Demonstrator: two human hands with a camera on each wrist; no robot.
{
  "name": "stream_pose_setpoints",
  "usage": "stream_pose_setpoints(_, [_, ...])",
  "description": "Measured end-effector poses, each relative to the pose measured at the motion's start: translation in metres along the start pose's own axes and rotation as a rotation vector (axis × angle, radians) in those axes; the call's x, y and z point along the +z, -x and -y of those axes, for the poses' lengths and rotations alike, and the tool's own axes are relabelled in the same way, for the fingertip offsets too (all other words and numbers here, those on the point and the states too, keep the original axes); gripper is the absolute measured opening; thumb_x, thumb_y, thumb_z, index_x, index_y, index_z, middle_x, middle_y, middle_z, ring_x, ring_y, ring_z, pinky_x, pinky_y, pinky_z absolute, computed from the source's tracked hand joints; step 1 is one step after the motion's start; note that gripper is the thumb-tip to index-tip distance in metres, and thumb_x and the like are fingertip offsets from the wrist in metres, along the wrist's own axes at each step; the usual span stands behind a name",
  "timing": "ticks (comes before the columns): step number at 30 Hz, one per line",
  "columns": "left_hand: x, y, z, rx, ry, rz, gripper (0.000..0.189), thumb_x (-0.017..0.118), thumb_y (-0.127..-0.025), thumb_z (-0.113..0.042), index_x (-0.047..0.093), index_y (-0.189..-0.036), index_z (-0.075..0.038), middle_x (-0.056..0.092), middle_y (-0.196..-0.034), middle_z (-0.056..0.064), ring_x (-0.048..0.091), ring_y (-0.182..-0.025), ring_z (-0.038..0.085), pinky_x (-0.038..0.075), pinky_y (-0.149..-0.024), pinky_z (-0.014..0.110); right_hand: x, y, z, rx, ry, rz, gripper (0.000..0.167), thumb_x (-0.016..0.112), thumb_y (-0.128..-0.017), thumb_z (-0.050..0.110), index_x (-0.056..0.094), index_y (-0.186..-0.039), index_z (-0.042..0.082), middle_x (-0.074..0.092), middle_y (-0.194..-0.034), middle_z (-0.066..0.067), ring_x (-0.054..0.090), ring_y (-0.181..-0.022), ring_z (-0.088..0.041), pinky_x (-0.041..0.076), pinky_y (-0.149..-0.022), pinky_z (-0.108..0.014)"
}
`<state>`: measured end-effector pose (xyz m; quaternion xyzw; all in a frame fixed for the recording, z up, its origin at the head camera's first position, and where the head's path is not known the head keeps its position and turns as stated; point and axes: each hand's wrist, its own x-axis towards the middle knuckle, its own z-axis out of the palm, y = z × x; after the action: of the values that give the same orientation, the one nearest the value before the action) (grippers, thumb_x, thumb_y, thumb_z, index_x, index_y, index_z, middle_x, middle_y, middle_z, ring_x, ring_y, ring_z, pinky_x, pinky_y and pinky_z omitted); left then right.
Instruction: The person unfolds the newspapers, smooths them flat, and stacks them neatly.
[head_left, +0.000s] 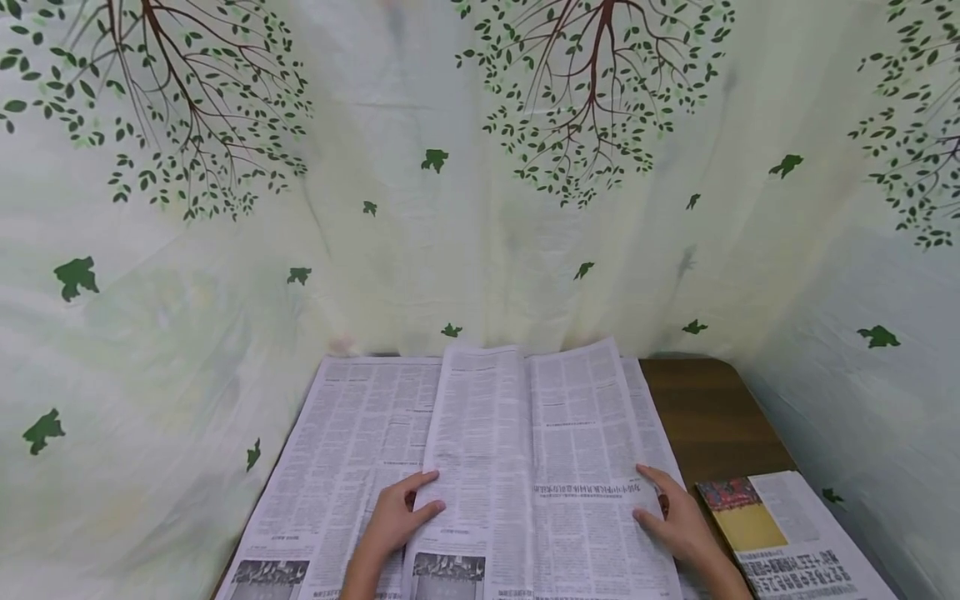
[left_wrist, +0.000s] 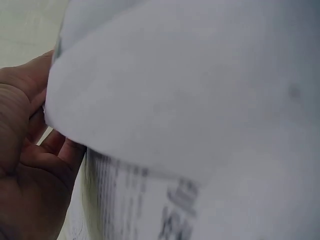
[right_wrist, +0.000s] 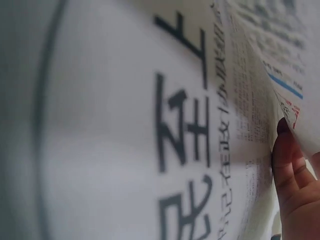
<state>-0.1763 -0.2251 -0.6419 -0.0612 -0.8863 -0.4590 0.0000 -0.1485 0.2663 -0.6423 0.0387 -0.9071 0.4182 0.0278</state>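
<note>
A newspaper sheet (head_left: pixel 487 433) with a fold down its middle is held up by both hands over another spread newspaper (head_left: pixel 352 442). My left hand (head_left: pixel 392 518) grips its left edge, thumb and index finger apart at the margin. On the opposite edge my right hand (head_left: pixel 678 521) holds the paper the same way. In the left wrist view, the left hand's fingers (left_wrist: pixel 45 165) curl at the paper's border, partly hidden behind it. Fingers of the right hand (right_wrist: pixel 295 195) reach between printed layers in the right wrist view, beside large black characters.
A folded newspaper stack (head_left: pixel 802 542) with a red and yellow picture lies at the right. Dark brown tabletop (head_left: pixel 712 408) shows behind it. A pale curtain (head_left: pixel 375 275) printed with trees and leaves hangs around the table's far side and flanks.
</note>
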Motion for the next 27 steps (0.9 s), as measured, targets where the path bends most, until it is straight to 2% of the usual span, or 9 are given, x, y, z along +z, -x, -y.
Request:
stream_pose_setpoints(5, [-0.010,0.004,0.003,-0.044,0.032,0.041,0.063,0.088,-0.082,-0.034,0.067,-0.137,-0.012,0.066,-0.136,0.023,0.076,-0.098,0.020,0.058,-0.074,0.022,0.000,0.000,0.000,-0.026,0.020,-0.023,0.074,0.085,-0.084,0.012,0.052,-0.150,0.008,0.053,-0.149,-0.022,0.058,-0.079,0.000,0.051,-0.068,-0.024])
stream_pose_setpoints(8, [-0.018,0.006,0.007,-0.063,0.051,0.078,0.065,0.087,-0.083,-0.033,0.064,-0.140,-0.009,0.067,-0.133,0.024,0.076,-0.095,0.018,0.057,-0.072,0.022,0.000,0.000,0.000,-0.033,0.028,-0.033,0.074,0.085,-0.083,0.012,0.052,-0.150,0.007,0.054,-0.149,-0.023,0.059,-0.081,-0.001,0.051,-0.069,-0.024])
stream_pose_setpoints(11, [-0.023,0.008,0.011,-0.086,0.063,0.101,0.066,0.086,-0.084,-0.030,0.062,-0.141,-0.007,0.073,-0.121,0.023,0.075,-0.087,0.014,0.057,-0.068,0.023,-0.001,0.000,0.000,-0.025,0.020,-0.031,0.075,0.085,-0.084,0.010,0.051,-0.150,0.007,0.053,-0.149,-0.023,0.059,-0.081,-0.001,0.051,-0.068,-0.024])
stream_pose_setpoints(14, [-0.028,0.009,0.014,-0.102,0.044,0.090,0.067,0.087,-0.083,-0.031,0.063,-0.141,-0.009,0.075,-0.116,0.020,0.074,-0.085,0.013,0.056,-0.068,0.023,-0.003,0.001,-0.001,-0.016,0.005,-0.022,0.075,0.084,-0.085,0.010,0.050,-0.151,0.007,0.051,-0.150,-0.024,0.058,-0.079,-0.001,0.051,-0.067,-0.025])
stream_pose_setpoints(20, [-0.037,0.011,0.020,-0.112,0.035,0.048,0.066,0.088,-0.082,-0.029,0.064,-0.140,-0.010,0.071,-0.126,0.023,0.075,-0.094,0.018,0.057,-0.072,0.022,-0.004,0.002,-0.001,-0.022,-0.002,-0.024,0.074,0.083,-0.085,0.009,0.050,-0.152,0.007,0.050,-0.151,-0.025,0.057,-0.076,0.001,0.050,-0.066,-0.025])
stream_pose_setpoints(27, [-0.048,0.014,0.029,-0.099,0.018,0.037,0.064,0.087,-0.083,-0.026,0.063,-0.140,-0.013,0.068,-0.132,0.022,0.075,-0.100,0.020,0.057,-0.074,0.023,-0.006,0.004,-0.002,-0.001,0.012,-0.021,0.075,0.083,-0.085,0.010,0.049,-0.152,0.009,0.049,-0.152,-0.024,0.056,-0.078,-0.001,0.050,-0.067,-0.024])
